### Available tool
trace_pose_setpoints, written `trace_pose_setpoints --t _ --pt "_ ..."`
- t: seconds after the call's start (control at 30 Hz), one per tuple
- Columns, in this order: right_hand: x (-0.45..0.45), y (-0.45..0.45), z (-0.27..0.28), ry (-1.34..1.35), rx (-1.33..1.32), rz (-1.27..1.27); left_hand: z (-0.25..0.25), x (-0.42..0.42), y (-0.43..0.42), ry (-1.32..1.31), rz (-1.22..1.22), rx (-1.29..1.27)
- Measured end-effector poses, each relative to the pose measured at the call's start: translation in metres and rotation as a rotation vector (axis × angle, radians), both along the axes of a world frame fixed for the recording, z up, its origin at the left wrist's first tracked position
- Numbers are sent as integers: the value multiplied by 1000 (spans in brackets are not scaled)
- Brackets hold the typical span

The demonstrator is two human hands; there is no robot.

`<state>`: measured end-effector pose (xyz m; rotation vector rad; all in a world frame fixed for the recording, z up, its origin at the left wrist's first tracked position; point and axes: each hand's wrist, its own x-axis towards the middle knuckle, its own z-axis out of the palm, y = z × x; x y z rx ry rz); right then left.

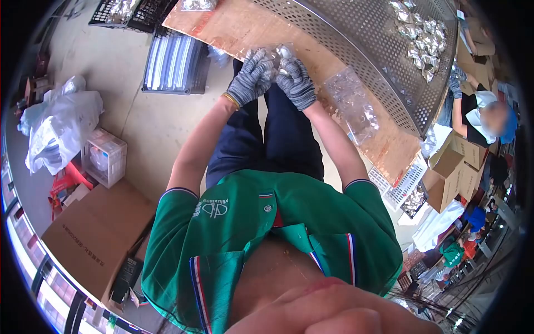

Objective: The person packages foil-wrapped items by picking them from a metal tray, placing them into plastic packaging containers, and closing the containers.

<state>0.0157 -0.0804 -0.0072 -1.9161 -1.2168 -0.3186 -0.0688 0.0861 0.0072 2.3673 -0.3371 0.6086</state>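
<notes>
My left hand (250, 79), in a grey knit glove, has its fingers closed on the left side of a clear plastic bag (271, 54). From the other side my right hand (296, 82), gloved the same way, grips this bag near a shiny piece (285, 52) whose kind I cannot make out. Both hands are close together over the near edge of the wooden board (328, 58). To the right of them, more clear plastic bags (353, 106) lie flat on the board.
Beyond the board stands a perforated metal tray (384, 61) with a heap of shiny metal parts (420, 42). On the floor at left are a dark crate (197, 75) with long pale strips and a cardboard box (97, 234). Another person (473, 114) works at far right.
</notes>
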Motion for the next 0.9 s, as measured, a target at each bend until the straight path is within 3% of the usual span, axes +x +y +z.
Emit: trace_pose_setpoints --t 0.07,0.13,0.17,0.23,0.3,0.37,0.5,0.67,0.7,0.77,0.83,0.87,0.9 --pt "-1 0 -2 42 11 -21 -4 -4 -1 -18 0 -60" --pt "0 3 0 -100 -8 -26 -10 -9 -2 154 79 -353" --pt "0 3 1 -104 -5 -23 -14 -9 -4 150 82 -350" --pt "-3 3 8 42 46 -18 -25 -9 -11 283 475 -1325" --pt "-3 1 0 -24 -23 -46 -31 -4 -6 346 573 -1362" --pt "-2 -1 -6 -91 -95 -64 -27 0 -4 673 586 -1492" --pt "-2 1 -5 -61 -99 -54 -23 13 2 683 569 -1529" --pt "0 -3 11 -121 -121 -36 -48 26 10 693 565 -1270" --pt "-2 -7 25 292 48 53 -48 26 11 701 573 -1303" --pt "7 -15 19 700 214 140 -50 22 9 719 596 -1380" --pt "30 -20 -7 1137 454 -245 -35 22 5 644 569 -1355" --pt "39 -23 -11 1133 450 -247 -32 22 6 709 598 -1348" --pt "45 -21 -2 1331 275 -233 -32 22 6 778 628 -1337"
